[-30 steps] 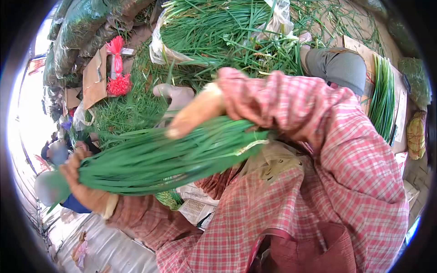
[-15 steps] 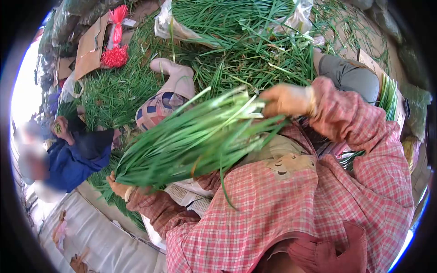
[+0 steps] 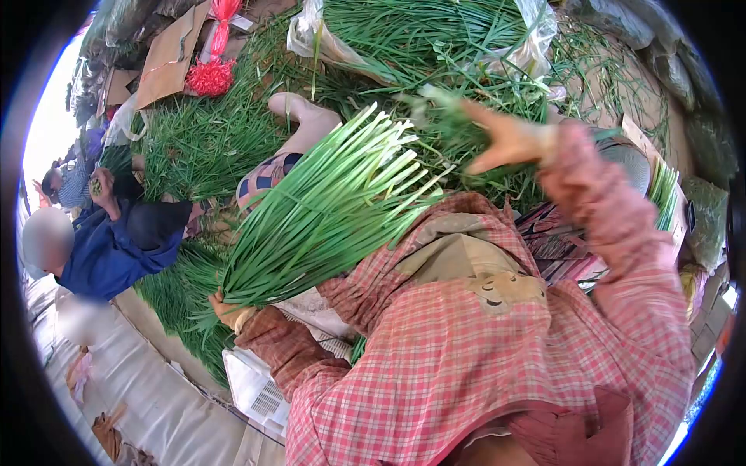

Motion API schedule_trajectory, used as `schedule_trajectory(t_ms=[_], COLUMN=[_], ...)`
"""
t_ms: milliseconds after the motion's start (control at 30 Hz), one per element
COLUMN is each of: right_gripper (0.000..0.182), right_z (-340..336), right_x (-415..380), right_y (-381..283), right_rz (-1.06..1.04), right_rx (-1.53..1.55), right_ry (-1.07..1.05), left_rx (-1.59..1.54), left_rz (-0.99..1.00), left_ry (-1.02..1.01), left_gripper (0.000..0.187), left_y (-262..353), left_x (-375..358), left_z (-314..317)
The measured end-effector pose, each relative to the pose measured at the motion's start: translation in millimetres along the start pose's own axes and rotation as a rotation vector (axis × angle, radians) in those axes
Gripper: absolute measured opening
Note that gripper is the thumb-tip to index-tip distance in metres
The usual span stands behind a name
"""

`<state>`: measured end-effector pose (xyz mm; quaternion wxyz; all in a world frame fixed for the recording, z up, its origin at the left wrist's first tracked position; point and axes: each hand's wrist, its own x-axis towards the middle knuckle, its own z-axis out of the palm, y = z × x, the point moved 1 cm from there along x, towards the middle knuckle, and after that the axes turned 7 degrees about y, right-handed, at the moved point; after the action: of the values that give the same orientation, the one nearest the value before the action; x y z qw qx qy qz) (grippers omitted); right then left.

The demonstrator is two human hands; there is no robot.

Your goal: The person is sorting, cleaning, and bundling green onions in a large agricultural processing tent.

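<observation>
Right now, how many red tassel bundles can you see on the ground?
2: one bright red tassel bundle beside the cardboard at upper left, another just above it at the frame edge. More may be hidden.

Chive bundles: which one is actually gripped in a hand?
The big fanned bundle, gripped at its base by the left hand. The flat bundle at far right and the bagged heap up top lie untouched.

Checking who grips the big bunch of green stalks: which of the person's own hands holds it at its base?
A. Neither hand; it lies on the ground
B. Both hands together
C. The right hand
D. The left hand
D: the left hand grips the base of the bunch of green stalks, while the right hand is lifted clear with a small blurred tuft.
</observation>
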<state>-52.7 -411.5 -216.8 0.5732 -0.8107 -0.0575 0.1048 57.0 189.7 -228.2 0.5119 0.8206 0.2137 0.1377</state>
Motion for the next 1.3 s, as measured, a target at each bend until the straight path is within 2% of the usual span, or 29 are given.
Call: schedule_trajectory(t_ms=[33, 67, 100, 167, 200, 233, 267, 300, 333, 367, 433, 500, 533, 567, 633, 667, 700, 733, 767, 833, 900, 933, 967, 1000, 1067, 1100, 1167, 1233, 1300], right_gripper=[0.104, 0.098, 0.092, 0.075, 0.053, 0.041, 0.039, 0.035, 0.035, 0.032, 0.031, 0.031, 0.030, 0.030, 0.035, 0.042, 0.056, 0.068, 0.068, 0.051, 0.039, 0.032, 0.029, 0.026, 0.022, 0.020, 0.015, 0.010, 0.015], right_z=[43, 70, 95, 113, 111, 93, 65, 54, 28, 9, -29, -59, -63, -42, 28, 58, 88, 100, 123, 161, 195, 187, 177, 162, 131, 126, 95, 70, 27], right_x=[21, 31, 33, 30, 26, 15, 8, -6, -17, -32, -37, -36, -38, -24, 7, 17, 31, 46, 58, 86, 93, 92, 89, 84, 74, 73, 61, 50, 36], right_y=[41, 27, 14, 20, 20, 17, -2, 56, 44, 73, 56, 76, 72, 51, -1, -37, -35, -48, -47, -39, -33, -36, -34, -35, -47, -42, -49, -68, -57], right_rz=[-0.121, 0.026, 0.172, 0.444, 0.517, 0.455, 0.441, 0.204, 0.415, 0.466, 0.812, 0.520, 0.603, 0.556, 0.316, 0.303, 0.214, 0.508, 0.299, 0.431, 0.300, 0.630, 0.553, 0.558, 0.550, 0.540, 0.576, 0.407, 0.091], right_rx=[-0.013, 0.173, 0.362, 0.390, 0.297, 0.081, 0.034, -0.053, 0.046, 0.097, 0.084, -0.254, -0.352, -0.102, 0.218, 0.185, 0.254, 0.302, 0.397, 0.671, 0.856, 0.954, 0.855, 0.882, 0.849, 0.827, 1.253, 1.338, 1.488], right_ry=[0.027, -0.063, -0.157, -0.430, -0.416, -0.286, -0.244, -0.208, -0.056, 0.119, 0.485, 0.909, 0.965, 0.920, 0.557, 0.413, 0.243, 0.007, 0.106, 0.044, 0.239, 0.152, 0.221, 0.179, 0.137, 0.277, 0.006, 0.043, 0.219], left_rx=[-0.283, 0.032, 0.131, 0.331, 0.320, 0.402, 0.484, 0.439, 0.385, 0.327, 0.176, 0.090, 0.337, 0.285, 0.224, 0.204, 0.185, 0.080, 0.233, 0.547, 0.419, 0.196, 0.159, 0.116, 0.460, 0.454, 0.432, -0.071, -0.055], left_rz=[-0.141, 0.021, 0.047, 0.090, -0.057, -0.021, 0.015, 0.001, -0.013, -0.025, -0.137, -0.179, -0.003, -0.010, -0.033, -0.056, -0.079, -0.223, -0.157, -0.025, 0.090, -0.057, -0.128, -0.203, -0.162, -0.087, 0.075, -0.196, -0.295], left_ry=[-0.060, -0.018, 0.011, 0.073, 0.154, 0.157, 0.164, 0.152, 0.140, 0.131, 0.251, 0.266, 0.196, 0.184, 0.166, 0.169, 0.174, 0.221, 0.210, 0.212, 0.189, 0.182, 0.198, 0.214, 0.205, 0.197, 0.182, 0.198, 0.252], left_gripper=[0.020, 0.022, 0.023, 0.024, 0.023, 0.023, 0.023, 0.023, 0.023, 0.023, 0.015, 0.016, 0.020, 0.022, 0.028, 0.029, 0.031, 0.028, 0.024, 0.016, 0.012, 0.027, 0.027, 0.027, 0.027, 0.020, 0.018, 0.025, 0.028], left_y=[-21, -16, -16, -15, -14, -20, -25, -24, -17, -9, -6, -2, 12, 9, -1, -6, -11, 7, 19, 44, 31, -1, 5, 18, 39, 31, 7, 9, 19], left_x=[11, 0, -2, -6, -6, -11, -16, -25, -33, -40, -46, -44, -60, -62, -57, -54, -51, -60, -72, -94, -91, -72, -71, -71, -81, -80, -69, -69, -79], left_z=[-12, -12, -18, -29, -31, -34, -36, -36, -28, -17, -14, -6, 1, 2, -2, -5, -7, 4, 9, 20, 18, -4, -2, 3, 12, 10, 8, 15, 23])
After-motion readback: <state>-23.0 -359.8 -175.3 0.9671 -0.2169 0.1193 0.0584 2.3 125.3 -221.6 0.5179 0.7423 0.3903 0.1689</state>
